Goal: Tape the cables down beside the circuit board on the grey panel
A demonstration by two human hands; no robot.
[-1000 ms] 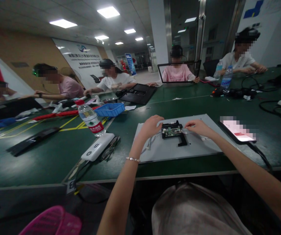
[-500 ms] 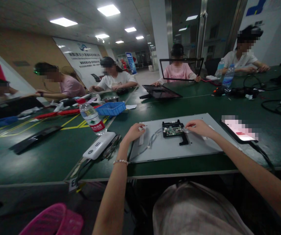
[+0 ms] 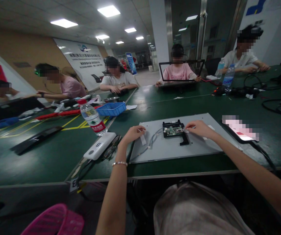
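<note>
A grey metal panel (image 3: 162,153) lies flat on the table in front of me. On it sits a black bracket (image 3: 184,140) with a green circuit board (image 3: 174,130), and grey cables (image 3: 152,140) run from its left side. My left hand (image 3: 135,133), over the panel's left edge, pinches a white strip (image 3: 143,140) that hangs down from the fingertips. Just right of the board is my right hand (image 3: 199,127), its thumb and fingers closed together on a small pale piece too small to name. White pieces (image 3: 211,128) lie partly behind that hand.
Left of the panel are a white power bank (image 3: 100,147), glasses (image 3: 112,147), a water bottle (image 3: 94,119) and a blue tray (image 3: 112,108). A lit phone (image 3: 240,129) with a cable lies right. Across the table, a person (image 3: 177,70) holds a black frame (image 3: 203,70).
My left hand has shifted slightly, and the white strip now hangs at a different slant. Across the table, the dark panel has been moved back toward the person with the frame.
</note>
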